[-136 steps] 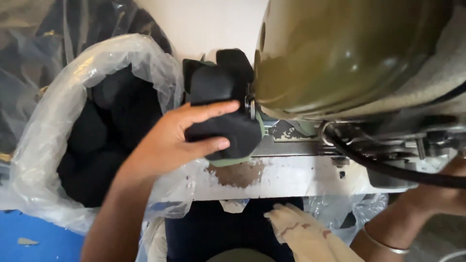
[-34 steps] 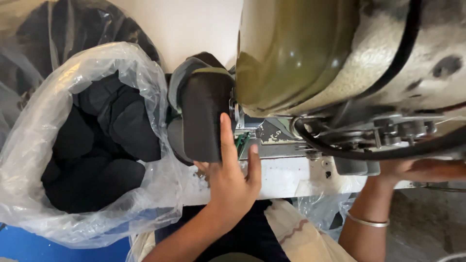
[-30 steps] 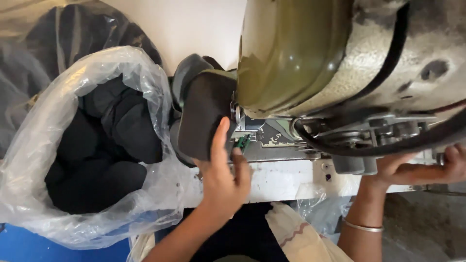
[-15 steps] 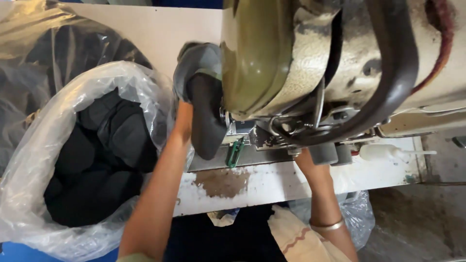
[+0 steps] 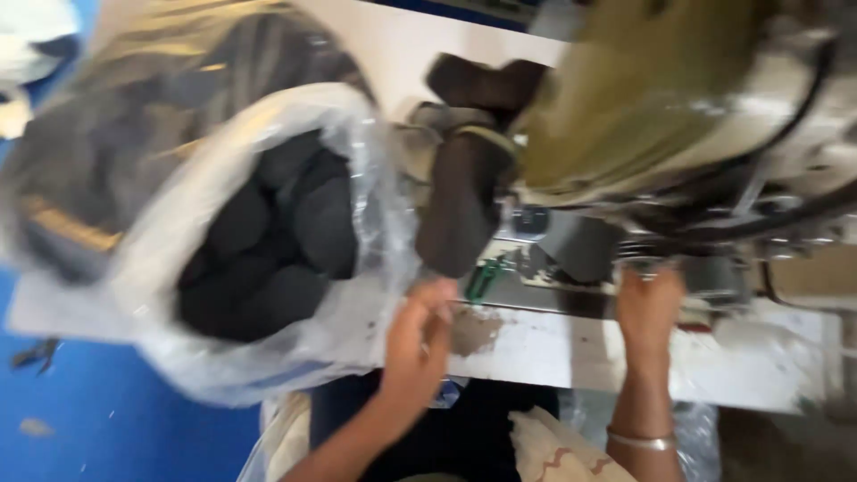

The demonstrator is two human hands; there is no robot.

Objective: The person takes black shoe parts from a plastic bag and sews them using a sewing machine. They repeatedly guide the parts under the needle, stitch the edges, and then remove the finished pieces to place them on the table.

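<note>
Left hand (image 5: 420, 332) sits at the front edge of the white machine table (image 5: 571, 353), fingers curled together just under the dark fabric piece (image 5: 462, 210); whether they pinch its lower edge I cannot tell through the blur. That piece hangs from beneath the olive-green sewing machine head (image 5: 643, 98), beside the clear plastic bag (image 5: 357, 178) full of black pieces (image 5: 277, 241). My right hand (image 5: 650, 308) reaches up under the machine, its fingertips lost behind the metal parts, so I cannot say whether it grips anything. To work the piece well, I judge the left hand should keep light tension on it, with fingers clear of the stitching area. Motion smears the whole view; the needle zone is hidden, and the machine is cut off at the top and right.
</note>
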